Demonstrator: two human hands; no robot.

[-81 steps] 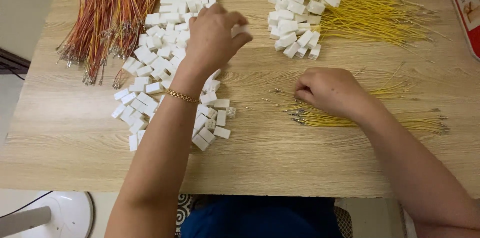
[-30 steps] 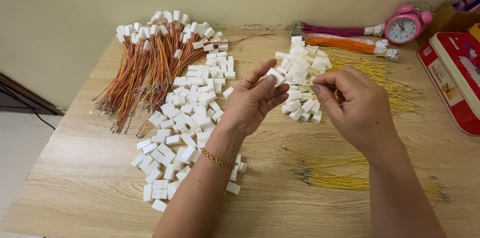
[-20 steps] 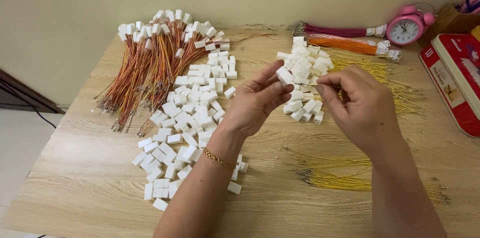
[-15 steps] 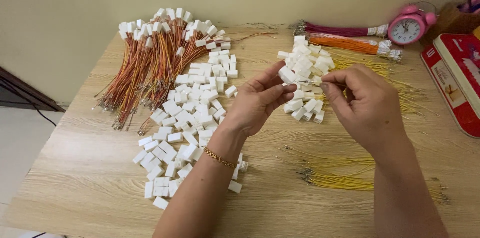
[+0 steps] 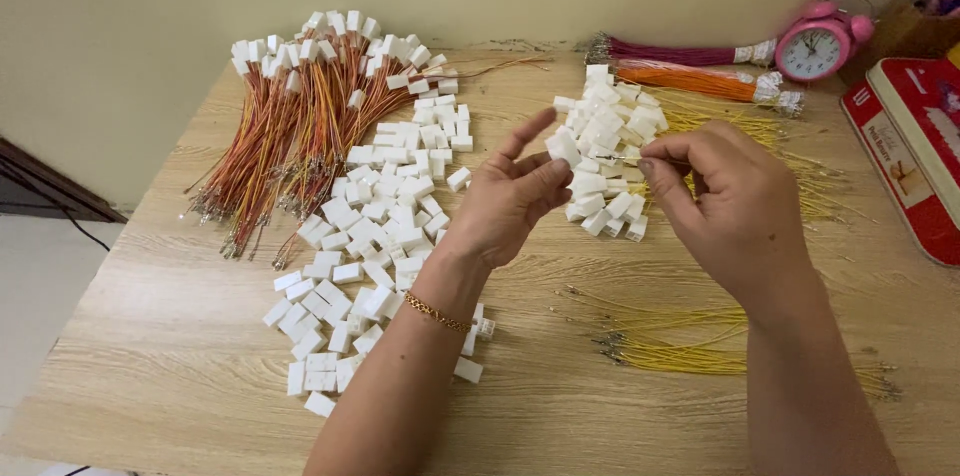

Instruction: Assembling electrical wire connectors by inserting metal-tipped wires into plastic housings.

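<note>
Left hand (image 5: 510,201) is raised over the wooden tabletop (image 5: 150,356), grip closed on one white connector housing (image 5: 563,147) pinched at thumb and fingertips, index finger sticking up free. Right hand (image 5: 735,206) sits just right of that housing, grip pinched shut on a thin yellow wire (image 5: 632,158) whose end points at the housing; whether the tip touches or enters it cannot be told. Landmark for everything else: the held housing. Directly behind and below it lies a small heap of white housings with yellow leads (image 5: 610,161), leads fanning off to the right under the right hand. Left of it, a large spread of loose white housings (image 5: 370,246) runs down along the left forearm, which wears a gold bracelet (image 5: 437,313). Further left and toward the wall lies a bundle of red-orange wires capped with white housings (image 5: 290,126). Below and right of the housing, near the front edge, lies a loose bunch of yellow crimped wires (image 5: 680,351). Up and right of it, against the wall, are a magenta wire bundle (image 5: 670,53) and an orange wire bundle (image 5: 690,81), with a pink alarm clock (image 5: 815,44) beside them. Far right at the tabletop edge sits a red box (image 5: 915,151), partly cut off by the frame.
</note>
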